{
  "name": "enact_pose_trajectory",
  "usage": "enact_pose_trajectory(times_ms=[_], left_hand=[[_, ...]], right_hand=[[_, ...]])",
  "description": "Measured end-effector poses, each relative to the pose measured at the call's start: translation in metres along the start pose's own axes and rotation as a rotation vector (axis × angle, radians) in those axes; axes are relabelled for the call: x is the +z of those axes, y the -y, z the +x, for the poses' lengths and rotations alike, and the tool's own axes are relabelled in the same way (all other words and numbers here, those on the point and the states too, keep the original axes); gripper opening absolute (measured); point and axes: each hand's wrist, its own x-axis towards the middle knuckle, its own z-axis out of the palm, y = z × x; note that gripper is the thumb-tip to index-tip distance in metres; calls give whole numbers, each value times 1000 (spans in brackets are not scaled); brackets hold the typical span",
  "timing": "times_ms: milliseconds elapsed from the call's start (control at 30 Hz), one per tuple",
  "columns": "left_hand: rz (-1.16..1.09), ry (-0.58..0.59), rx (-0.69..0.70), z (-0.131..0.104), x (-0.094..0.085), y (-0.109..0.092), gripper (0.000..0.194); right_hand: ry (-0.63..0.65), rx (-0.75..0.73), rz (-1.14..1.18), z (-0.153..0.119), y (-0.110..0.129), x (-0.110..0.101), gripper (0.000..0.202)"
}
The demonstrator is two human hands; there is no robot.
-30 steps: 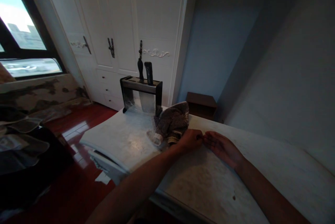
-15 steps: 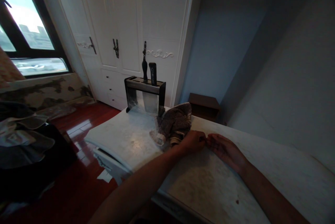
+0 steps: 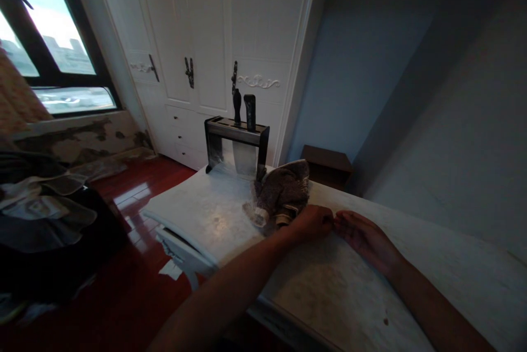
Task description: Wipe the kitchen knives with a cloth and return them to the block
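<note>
Over the marble-patterned tabletop (image 3: 337, 280), my left hand (image 3: 313, 223) is closed with its fingers curled inward; whatever it may hold is hidden. Facing it from the right is my right hand (image 3: 368, 239), palm turned left and fingers stretched out, its fingertips very close to the left hand. I cannot tell whether they touch. A crumpled brown cloth (image 3: 284, 190) lies just beyond my left wrist. Against that cloth sits a small tan, ring-like object (image 3: 285, 216), partly covered by my left hand.
A knife block (image 3: 236, 131) with two black-handled knives stands at the table's far end. A drawer (image 3: 181, 253) juts from the table's left side. Dark clothes (image 3: 45, 220) are heaped at left. Behind are a white wardrobe (image 3: 263, 22) and a brown nightstand (image 3: 327, 160).
The whole view has shifted slightly, so everything sits a little further right. My hands keep almost the same pose, fingertips close together.
</note>
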Motion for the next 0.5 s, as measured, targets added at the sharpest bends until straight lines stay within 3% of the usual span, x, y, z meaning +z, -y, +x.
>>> enact_pose_trajectory(times_ms=[500], left_hand=[[26, 7, 40, -1, 0, 0, 23]], right_hand=[[-30, -27, -12, -1, -2, 1, 31]])
